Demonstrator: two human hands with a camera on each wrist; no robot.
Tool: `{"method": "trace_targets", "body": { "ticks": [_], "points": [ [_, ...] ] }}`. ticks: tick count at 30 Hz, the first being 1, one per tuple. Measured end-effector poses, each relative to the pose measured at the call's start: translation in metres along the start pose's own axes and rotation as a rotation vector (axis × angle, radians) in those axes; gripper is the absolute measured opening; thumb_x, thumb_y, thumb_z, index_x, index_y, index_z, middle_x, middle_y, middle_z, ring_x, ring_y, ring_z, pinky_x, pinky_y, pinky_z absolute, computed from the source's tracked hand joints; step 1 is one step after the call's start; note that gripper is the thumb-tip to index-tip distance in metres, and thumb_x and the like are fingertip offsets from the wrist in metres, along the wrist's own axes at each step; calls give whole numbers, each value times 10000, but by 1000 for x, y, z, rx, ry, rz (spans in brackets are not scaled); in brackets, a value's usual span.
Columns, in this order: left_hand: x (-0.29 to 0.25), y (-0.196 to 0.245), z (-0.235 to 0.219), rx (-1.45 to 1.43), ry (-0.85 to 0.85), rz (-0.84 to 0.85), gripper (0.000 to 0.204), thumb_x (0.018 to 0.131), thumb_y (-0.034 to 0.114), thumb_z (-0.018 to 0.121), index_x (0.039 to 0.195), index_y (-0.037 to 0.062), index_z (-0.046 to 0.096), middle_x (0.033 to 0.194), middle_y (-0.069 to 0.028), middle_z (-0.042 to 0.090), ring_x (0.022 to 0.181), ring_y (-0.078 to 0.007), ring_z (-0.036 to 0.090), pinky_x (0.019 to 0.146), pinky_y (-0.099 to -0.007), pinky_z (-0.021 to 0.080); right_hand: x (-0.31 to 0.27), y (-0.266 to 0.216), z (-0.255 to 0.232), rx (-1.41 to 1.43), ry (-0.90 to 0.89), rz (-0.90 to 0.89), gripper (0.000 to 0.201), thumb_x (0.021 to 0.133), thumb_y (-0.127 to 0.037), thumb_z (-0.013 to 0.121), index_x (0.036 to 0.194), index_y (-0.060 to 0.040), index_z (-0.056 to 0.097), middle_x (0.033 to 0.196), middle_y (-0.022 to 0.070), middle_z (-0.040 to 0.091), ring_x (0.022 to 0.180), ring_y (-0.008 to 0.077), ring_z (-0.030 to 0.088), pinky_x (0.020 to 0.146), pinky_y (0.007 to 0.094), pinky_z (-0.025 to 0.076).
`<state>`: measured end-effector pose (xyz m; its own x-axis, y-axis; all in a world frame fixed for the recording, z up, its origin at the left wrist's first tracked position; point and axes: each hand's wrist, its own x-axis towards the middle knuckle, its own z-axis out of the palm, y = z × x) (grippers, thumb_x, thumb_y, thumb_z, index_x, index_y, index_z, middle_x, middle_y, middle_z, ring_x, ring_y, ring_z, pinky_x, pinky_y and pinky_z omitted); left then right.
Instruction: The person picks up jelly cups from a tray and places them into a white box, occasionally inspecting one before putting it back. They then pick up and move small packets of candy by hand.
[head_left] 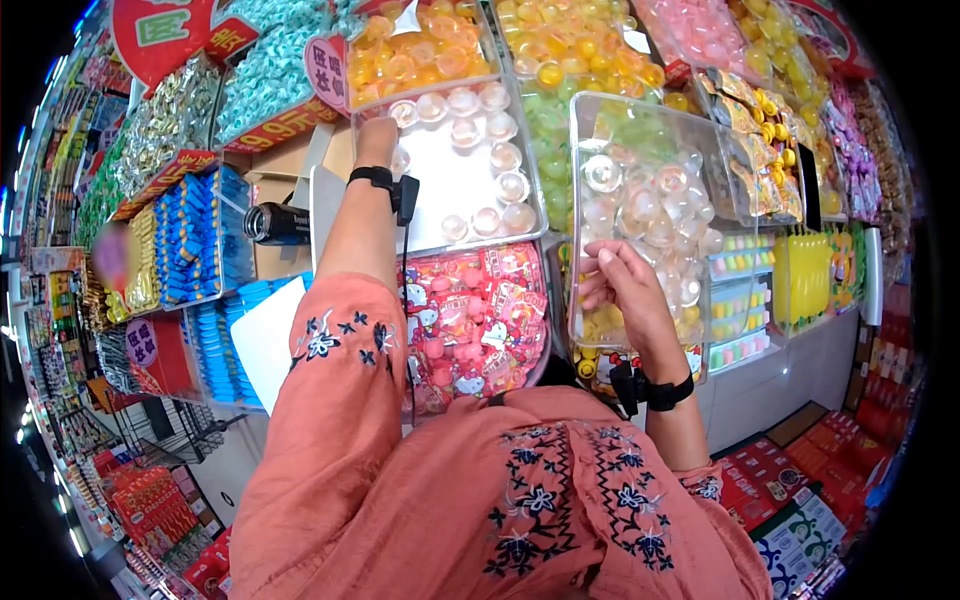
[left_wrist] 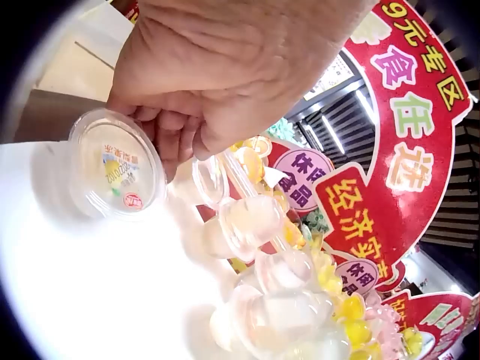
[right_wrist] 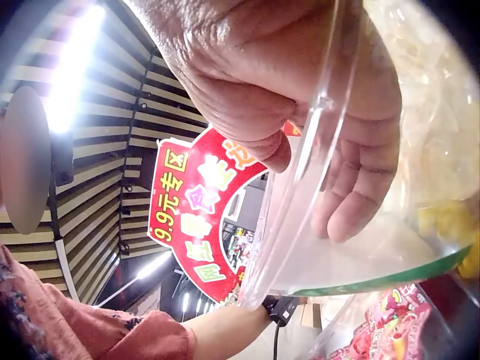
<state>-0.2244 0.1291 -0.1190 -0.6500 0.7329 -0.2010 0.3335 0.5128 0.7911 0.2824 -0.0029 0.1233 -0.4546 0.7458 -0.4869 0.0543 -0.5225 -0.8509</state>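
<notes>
My left hand reaches into the far left corner of a white tray with jelly cups along its sides. In the left wrist view its fingers curl beside a jelly cup whose printed lid faces the camera; I cannot tell whether they hold anything. My right hand is over the near left side of a clear plastic box heaped with pale jelly cups. In the right wrist view its loosely bent fingers show through the box wall, with the thumb near the rim.
Pink candy packets fill a bin between me and the tray. A dark bottle lies left of it, near blue packets. Orange jelly cups stand behind. A yellow tray is at right, a wire basket at lower left.
</notes>
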Motion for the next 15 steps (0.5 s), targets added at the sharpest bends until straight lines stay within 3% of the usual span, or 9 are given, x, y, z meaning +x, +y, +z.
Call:
{"method": "trace_targets", "body": {
  "ticks": [5, 8, 15],
  "points": [
    [-15, 15, -8, -183, -80, -78, 189, 825, 107, 544, 765, -20, 671, 730, -96, 670, 619, -187, 609, 560, -300, 458, 0, 0, -1, 13, -3, -1, 336, 1029, -285, 504, 1216, -9, 545, 1036, 108, 635, 829, 150, 651, 698, 266, 527],
    [-15, 13, -5, -25, -54, -76, 202, 849, 126, 546, 801, -26, 672, 756, -98, 678, 636, -187, 620, 576, -301, 476, 0, 0, -1, 14, -7, -2, 330, 1029, -284, 504, 1212, -13, 546, 1033, 106, 634, 831, 149, 651, 699, 265, 527],
    [-39, 35, -17, -131, -43, -115, 242, 889, 174, 561, 881, -45, 665, 800, -112, 687, 661, -198, 638, 609, -307, 498, -1, 0, -1, 15, -10, -5, 327, 1029, -283, 503, 1211, -14, 546, 1031, 102, 631, 834, 148, 650, 699, 262, 526]
  ]
}}
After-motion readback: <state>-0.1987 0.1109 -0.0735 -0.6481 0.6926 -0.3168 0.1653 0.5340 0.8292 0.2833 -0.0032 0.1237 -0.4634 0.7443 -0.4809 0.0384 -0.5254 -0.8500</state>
